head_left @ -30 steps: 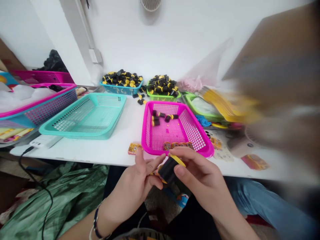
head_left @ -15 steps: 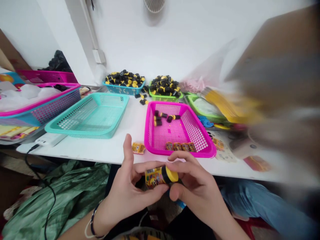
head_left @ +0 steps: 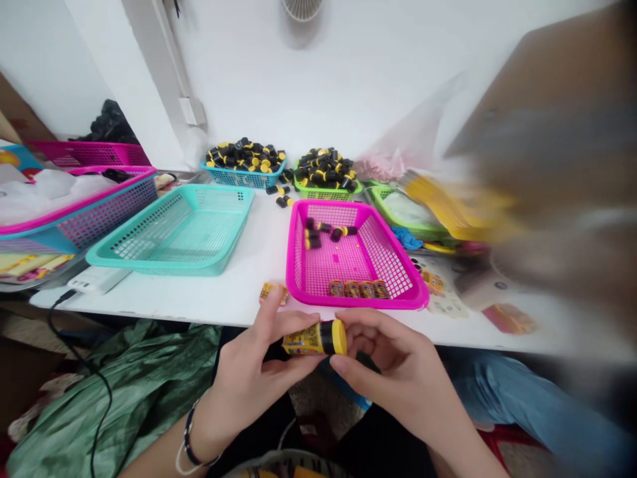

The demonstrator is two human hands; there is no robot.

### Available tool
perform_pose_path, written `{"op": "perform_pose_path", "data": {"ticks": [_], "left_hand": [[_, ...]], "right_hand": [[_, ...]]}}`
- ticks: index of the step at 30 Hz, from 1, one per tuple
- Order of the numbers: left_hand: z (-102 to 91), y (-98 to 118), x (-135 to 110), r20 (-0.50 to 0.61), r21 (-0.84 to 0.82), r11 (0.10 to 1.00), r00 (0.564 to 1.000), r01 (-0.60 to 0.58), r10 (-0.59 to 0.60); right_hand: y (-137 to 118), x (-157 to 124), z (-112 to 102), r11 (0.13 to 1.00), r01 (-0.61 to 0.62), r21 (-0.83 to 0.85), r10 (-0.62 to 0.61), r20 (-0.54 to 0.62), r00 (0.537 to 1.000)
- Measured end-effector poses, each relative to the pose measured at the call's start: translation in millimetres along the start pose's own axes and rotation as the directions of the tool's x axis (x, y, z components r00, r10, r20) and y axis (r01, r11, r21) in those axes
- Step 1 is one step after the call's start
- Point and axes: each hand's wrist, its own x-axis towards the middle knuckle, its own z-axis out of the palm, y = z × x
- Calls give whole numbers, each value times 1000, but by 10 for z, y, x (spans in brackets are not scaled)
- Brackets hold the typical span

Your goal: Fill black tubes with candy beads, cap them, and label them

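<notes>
Both my hands hold a small black cylinder (head_left: 314, 338) with a yellow cap and a yellow printed label, lying sideways just below the table's front edge. My left hand (head_left: 251, 378) pinches the labelled end between thumb and fingers. My right hand (head_left: 393, 372) grips the capped end. Just beyond them sits a pink basket (head_left: 398, 265) with a few black and yellow cylinders at its far end and a row of labels along its near wall. A loose label (head_left: 271, 291) lies on the table beside it.
A teal basket (head_left: 174, 232) stands left of the pink one. Blue (head_left: 241, 178) and green (head_left: 323, 194) baskets heaped with cylinders sit at the back. Stacked pink and blue baskets (head_left: 74, 212) are far left. A blurred brown shape fills the right. A green bag (head_left: 124, 392) lies below.
The cylinder turned from end-on, black side showing, to lying sideways with its label showing. My left thumb, raised half a second ago, has come down onto it.
</notes>
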Motion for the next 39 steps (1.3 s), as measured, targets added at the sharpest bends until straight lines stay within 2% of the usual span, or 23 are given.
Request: {"op": "perform_pose_path", "data": {"ticks": [5,8,11,14,19,21,23,26,28,29,31,34,36,39], "left_hand": [[-55,48,-23,85,-156,986,995,56,-43],[-77,56,-27,126,-103,994,992,39,-26],[-88,13,-13,172,-102,993,983,-51,68],[-85,-35,8,169,-124,983,973,-134,154],[-64,-21,30,189,25,991,974,-134,127],[-38,-18,7,166,77,992,982,-102,88],[8,-33,-39,84,86,995,996,-50,43],[97,-54,-97,-29,60,998,1000,-2,3],[152,-40,-95,-59,30,1000,998,0,1],[174,-23,-80,-68,2,1000,998,-4,4],[208,27,-34,-101,-93,996,995,13,-23],[232,115,41,-124,-292,949,979,121,-163],[233,163,84,-81,-448,868,957,214,-278],[225,198,142,6,-612,728,922,310,-387]], "right_hand": [[-39,-5,-51,1000,15,-8,-15,36,999],[-53,-13,-47,999,39,-21,-39,14,999],[-55,-18,-27,998,63,-22,-63,-23,998],[-38,-15,-17,996,79,-52,-82,-46,996],[40,0,-46,997,72,-31,-72,-15,997],[84,5,-51,997,74,-26,-74,-8,997],[129,12,-39,997,72,-20,-72,-9,997],[184,24,-2,991,72,114,-68,-39,997],[204,26,15,980,105,169,-93,-80,992],[208,22,16,982,141,128,-128,-107,986],[203,0,2,963,251,-103,-262,-127,957],[193,-61,-36,778,396,-487,-440,27,898],[207,-103,-42,674,436,-597,-445,143,884],[271,-134,-1,607,437,-664,-416,203,887]]}}
